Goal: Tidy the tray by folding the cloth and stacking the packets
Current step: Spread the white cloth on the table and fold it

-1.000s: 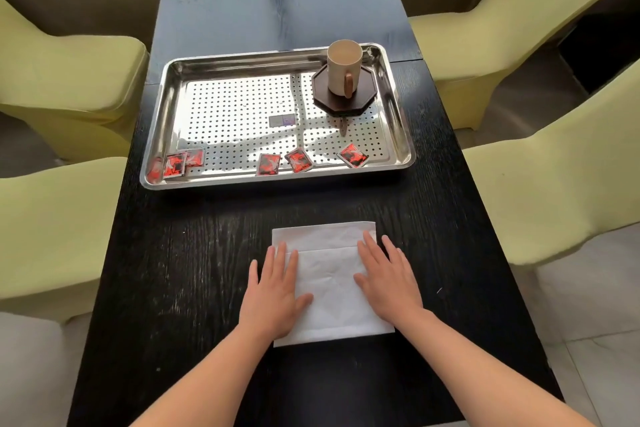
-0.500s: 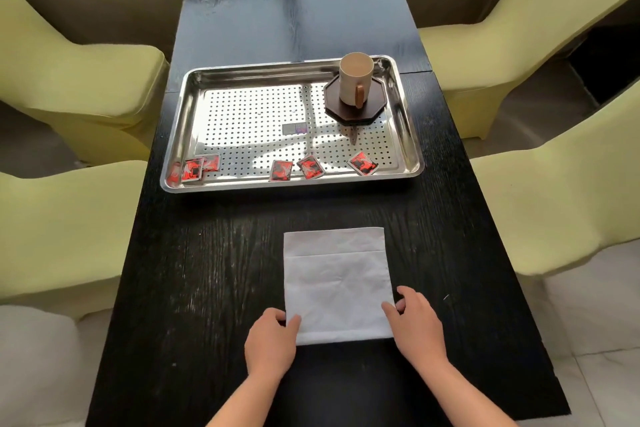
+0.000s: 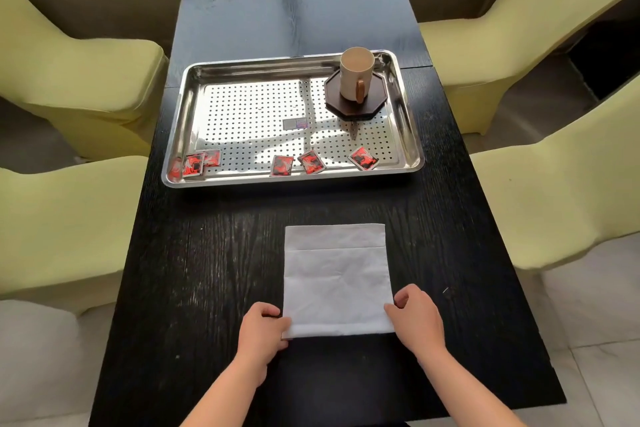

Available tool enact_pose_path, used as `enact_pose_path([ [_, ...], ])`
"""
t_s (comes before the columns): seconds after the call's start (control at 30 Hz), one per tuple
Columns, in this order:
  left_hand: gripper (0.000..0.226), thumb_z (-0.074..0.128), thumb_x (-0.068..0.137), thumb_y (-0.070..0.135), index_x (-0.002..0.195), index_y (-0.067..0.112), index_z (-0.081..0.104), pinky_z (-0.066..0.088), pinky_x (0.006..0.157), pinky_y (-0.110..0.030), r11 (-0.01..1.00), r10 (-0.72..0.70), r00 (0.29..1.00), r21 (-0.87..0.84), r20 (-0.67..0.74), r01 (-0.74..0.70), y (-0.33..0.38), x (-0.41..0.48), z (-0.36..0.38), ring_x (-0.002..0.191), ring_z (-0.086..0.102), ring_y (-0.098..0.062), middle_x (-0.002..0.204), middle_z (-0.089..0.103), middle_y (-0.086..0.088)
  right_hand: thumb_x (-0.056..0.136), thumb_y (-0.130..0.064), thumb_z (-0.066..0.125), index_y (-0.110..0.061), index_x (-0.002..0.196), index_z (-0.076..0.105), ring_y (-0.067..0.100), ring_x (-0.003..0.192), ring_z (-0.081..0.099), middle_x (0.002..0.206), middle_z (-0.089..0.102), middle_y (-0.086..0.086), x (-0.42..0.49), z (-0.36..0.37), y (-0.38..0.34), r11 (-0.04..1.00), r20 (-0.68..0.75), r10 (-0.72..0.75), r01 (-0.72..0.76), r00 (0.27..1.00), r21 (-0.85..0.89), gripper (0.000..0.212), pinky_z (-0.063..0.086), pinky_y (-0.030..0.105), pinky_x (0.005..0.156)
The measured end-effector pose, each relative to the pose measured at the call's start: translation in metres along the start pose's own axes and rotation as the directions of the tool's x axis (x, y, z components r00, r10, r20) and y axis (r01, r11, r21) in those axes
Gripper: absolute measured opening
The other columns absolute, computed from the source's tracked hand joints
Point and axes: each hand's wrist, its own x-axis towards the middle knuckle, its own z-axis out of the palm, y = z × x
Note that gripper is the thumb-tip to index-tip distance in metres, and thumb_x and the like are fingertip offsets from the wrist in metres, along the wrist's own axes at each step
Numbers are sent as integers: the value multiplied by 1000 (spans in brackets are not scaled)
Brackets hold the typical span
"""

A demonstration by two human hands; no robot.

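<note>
Now pinching the near corners of the cloth, flat on the bench before the tray of unstacked packets, with left hand and right hand, likely to lift that edge for another fold.

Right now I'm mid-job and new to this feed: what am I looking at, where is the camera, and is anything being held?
There is no machine here: these are a person's two bare hands, seen from one camera worn on the head, looking forward and down. A black table holds a folded white cloth; the left hand and the right hand each pinch one of its near corners. Beyond it sits a steel tray with red packets scattered along its near edge, and a mug on a dark coaster in its far right corner. Pale green chairs stand on both sides.
</note>
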Motion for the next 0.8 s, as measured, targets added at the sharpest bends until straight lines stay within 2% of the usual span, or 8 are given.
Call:
enact_pose_path([
  [0.13, 20, 59, 89, -5, 96, 14, 60, 62, 61, -35, 997, 43, 997, -69, 57, -39, -3, -3, -1, 82, 73, -30, 98, 69, -13, 87, -34, 69, -23, 97, 56, 15, 83, 59, 88, 63, -7, -3, -2, 2, 992, 42, 91, -94, 995, 80, 19, 42, 31, 65],
  [0.23, 19, 51, 94, -6, 95, 5, 67, 61, 62, -35, 988, -10, 995, -153, 95, 24, -5, -2, -2, 75, 76, -31, 98, 70, -19, 83, -34, 70, -19, 79, 55, 16, 68, 52, 78, 60, -5, -4, -3, 6, 959, 154, 141, -174, 978, 226, 21, 40, 33, 62],
  [0.3, 23, 49, 95, -8, 98, 3, 69, 61, 62, -34, 981, -41, 992, -186, 119, 62, -3, -3, -2, 74, 76, -30, 99, 72, -19, 84, -27, 71, -15, 84, 60, 18, 63, 52, 78, 64, 2, -4, -4, 10, 920, 205, 141, -205, 969, 335, 17, 41, 34, 56],
  [0.4, 28, 48, 93, -9, 98, 4, 72, 60, 61, -31, 980, -49, 990, -184, 132, 73, 0, -3, -4, 73, 76, -28, 100, 72, -19, 89, -17, 70, -26, 106, 58, 18, 59, 60, 88, 70, 12, -9, -8, 10, 866, 210, 122, -208, 970, 455, 23, 46, 27, 46],
  [0.5, 29, 51, 90, -9, 94, 6, 75, 61, 62, -32, 985, -30, 991, -165, 127, 51, 1, -4, -8, 73, 76, -27, 101, 71, -17, 94, -13, 64, -42, 110, 57, 17, 55, 62, 88, 70, 16, -14, -9, 12, 862, 210, 15, -119, 978, 493, 34, 52, 27, 48],
  [0.63, 34, 48, 84, -11, 91, 5, 77, 62, 64, -34, 991, 2, 991, -131, 137, 16, 2, -13, -16, 71, 76, -28, 99, 71, -19, 97, -15, 62, -25, 95, 73, 16, 56, 64, 89, 70, 10, -18, -12, 17, 867, 228, -29, -88, 973, 490, 15, 56, 27, 54],
  [0.73, 43, 44, 80, -17, 92, 8, 78, 62, 69, -34, 997, 55, 979, -60, 198, -44, -4, -19, -26, 77, 76, -26, 101, 70, -15, 95, -15, 66, -17, 93, 76, 21, 60, 70, 89, 75, 9, -21, -17, 22, 832, 278, 7, -160, 961, 531, 10, 60, 32, 60],
  [0.8, 43, 51, 81, -18, 93, 13, 78, 62, 72, -31, 996, 84, 968, 13, 238, -90, -11, -22, -33, 83, 76, -22, 98, 75, -9, 94, -12, 67, -10, 96, 77, 27, 65, 73, 86, 76, 12, -23, -20, 26, 798, 333, 28, -222, 943, 561, 10, 62, 37, 63],
])
